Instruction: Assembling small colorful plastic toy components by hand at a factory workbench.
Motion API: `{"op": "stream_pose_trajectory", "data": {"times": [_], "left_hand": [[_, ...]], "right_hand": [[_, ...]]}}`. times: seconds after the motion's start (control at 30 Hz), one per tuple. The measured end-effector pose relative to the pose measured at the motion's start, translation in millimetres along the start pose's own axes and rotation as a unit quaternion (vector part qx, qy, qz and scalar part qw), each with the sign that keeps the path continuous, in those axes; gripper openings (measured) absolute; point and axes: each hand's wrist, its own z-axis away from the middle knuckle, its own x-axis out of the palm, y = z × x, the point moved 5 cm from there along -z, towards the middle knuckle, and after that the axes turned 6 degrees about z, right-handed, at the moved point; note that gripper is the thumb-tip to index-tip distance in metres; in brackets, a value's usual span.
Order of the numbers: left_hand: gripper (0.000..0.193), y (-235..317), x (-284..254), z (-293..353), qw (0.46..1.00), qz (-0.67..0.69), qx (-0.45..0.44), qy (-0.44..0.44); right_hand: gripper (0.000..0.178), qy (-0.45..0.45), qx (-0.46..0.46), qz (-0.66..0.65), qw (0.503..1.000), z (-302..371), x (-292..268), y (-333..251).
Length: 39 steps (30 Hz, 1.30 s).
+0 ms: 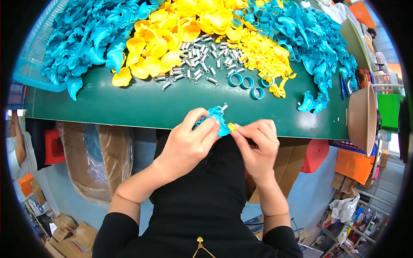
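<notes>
My left hand (191,139) is closed around a blue plastic shell piece (223,125) at the table's near edge. A small silver metal spring (224,106) sticks up from the far end of that piece. Between the thumb and forefinger of my right hand (259,144) is a small yellow plastic part (232,127), held against or just beside the shell's right side; whether they touch I cannot tell. Beyond my hands lie loose metal springs (202,60), a heap of small yellow parts (264,49) and several blue rings (247,82).
Large yellow shells (161,41) and blue curved pieces (101,34) heap up at the far left, by a blue basket (32,64). More blue pieces (312,43) pile at the right, with pliers (343,87) and a beige basin (362,118). Under the table stands a plastic-lined carton (114,163).
</notes>
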Motion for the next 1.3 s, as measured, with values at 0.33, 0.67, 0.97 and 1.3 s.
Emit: {"op": "stream_pose_trajectory", "data": {"times": [0.33, 0.67, 0.97, 1.3], "left_hand": [[0.019, 0, -3, -5, 0.999, -0.035, 0.041, 0.004], [0.025, 4, -13, 16, 0.99, -0.138, 0.028, 0.003], [0.021, -7, 2, 19, 0.988, -0.06, 0.015, 0.139], [0.021, -17, 0, 22, 0.987, 0.012, 0.041, 0.153]], "right_hand": [[0.016, 0.019, -0.024, 0.159, 0.987, -1, 20, -23], [0.021, 0.01, 0.034, 0.136, 0.99, -130, 4, 23], [0.026, -0.01, 0.081, 0.279, 0.957, -191, 30, 60], [0.025, -0.003, -0.07, 0.001, 0.998, -50, 21, -23]]}}
